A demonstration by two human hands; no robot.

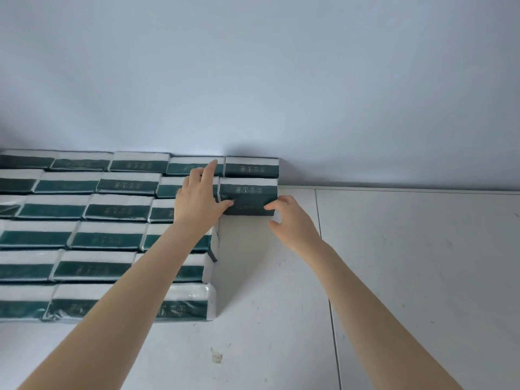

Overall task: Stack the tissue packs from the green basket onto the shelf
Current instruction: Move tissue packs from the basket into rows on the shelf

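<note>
Tissue pack (247,196) between both grips (198,198) (289,218)

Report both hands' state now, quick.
Left hand: open, thumb pressing the dark green plastic-wrapped tissue pack.
Right hand: curled at that pack's corner; grip cannot be told.

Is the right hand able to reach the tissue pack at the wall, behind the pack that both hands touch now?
Probably yes. The right hand touches the front pack, and the wall pack sits just behind it, with its front face and right end uncovered. No other thing stands between them.
</note>
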